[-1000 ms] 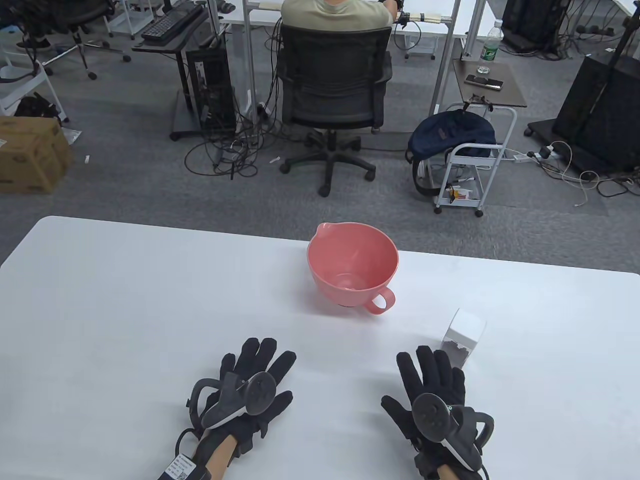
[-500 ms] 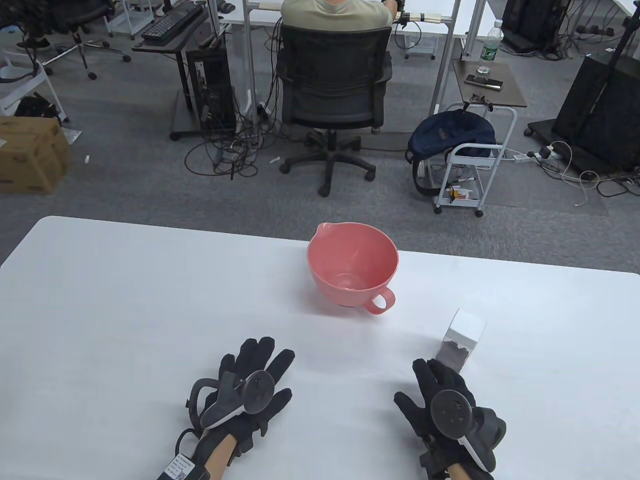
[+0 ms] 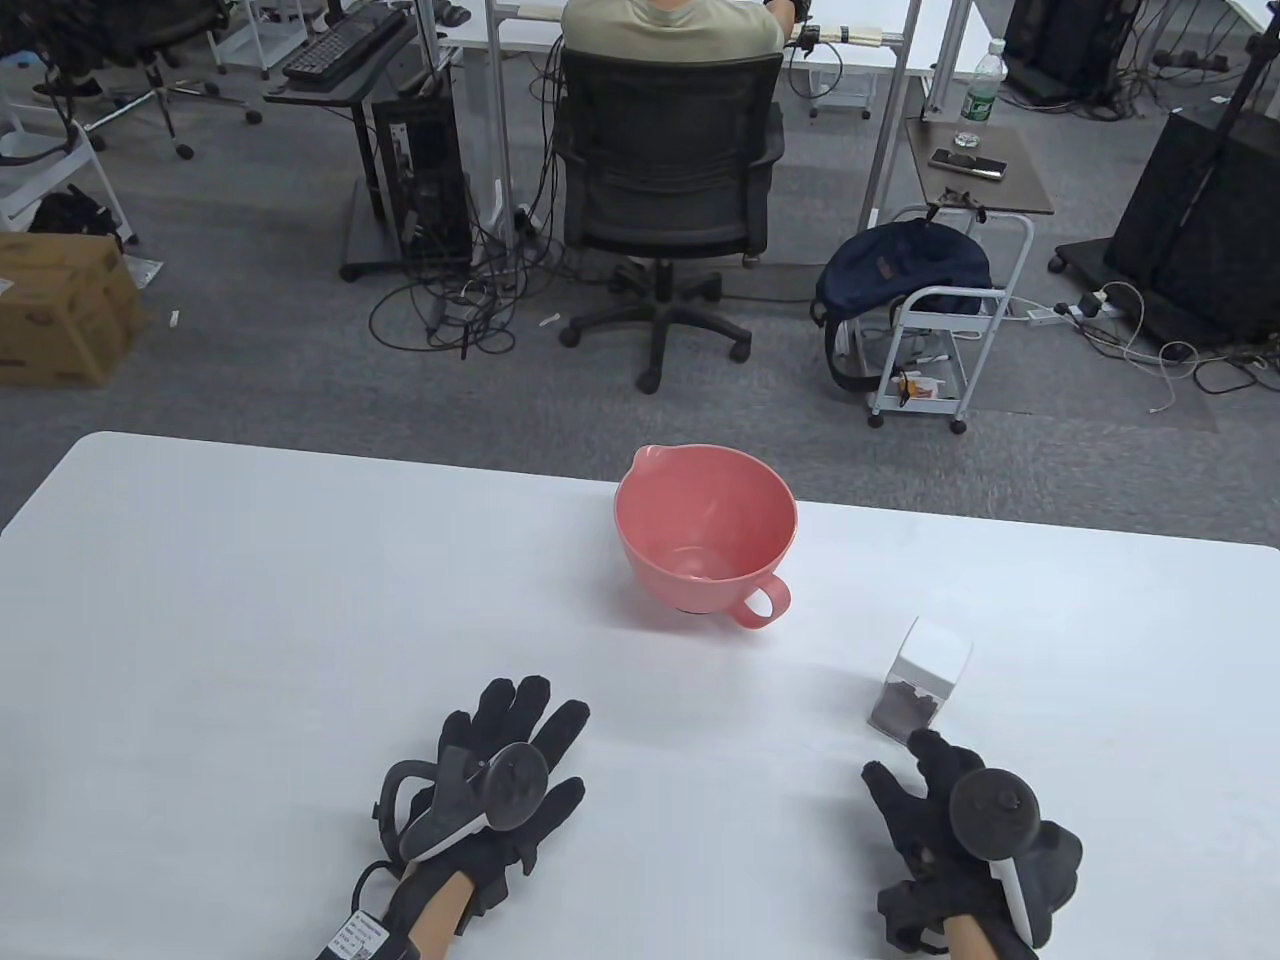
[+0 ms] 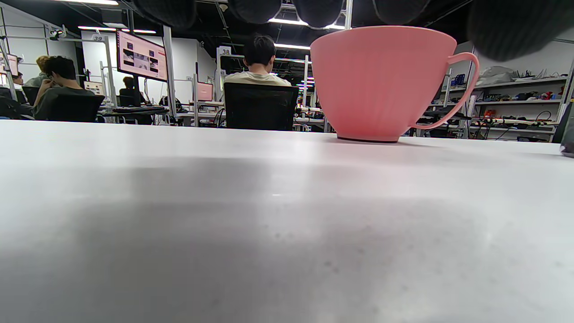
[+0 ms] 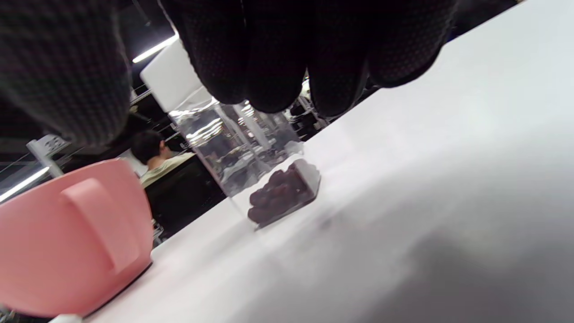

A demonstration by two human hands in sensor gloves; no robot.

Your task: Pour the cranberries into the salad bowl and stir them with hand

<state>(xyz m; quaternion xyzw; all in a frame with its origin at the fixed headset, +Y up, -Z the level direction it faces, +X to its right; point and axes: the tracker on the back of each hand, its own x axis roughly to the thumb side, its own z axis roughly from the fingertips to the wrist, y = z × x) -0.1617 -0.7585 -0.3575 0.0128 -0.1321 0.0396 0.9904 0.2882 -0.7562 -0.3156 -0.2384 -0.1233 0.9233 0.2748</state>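
1. Left hand [image 3: 495, 770] flat on the white counter [image 3: 250, 620], fingers spread, holding nothing.
2. Right hand [image 3: 960, 830] raised on edge, fingers [image 3: 925, 750] loosely extended, just short of the clear cranberry container [image 3: 920, 680].
3. Pink salad bowl [image 3: 705, 540] stands mid-counter, open surface around it.
4. Beyond the far edge: office chair [image 3: 665, 180], rolling cart [image 3: 940, 330].

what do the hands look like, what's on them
Both the left hand and the right hand wear black knit gloves with dotted fingertips. A dark grey tracker with a round disc, a ring and white trim is strapped to each. A white label sits at the left wrist.
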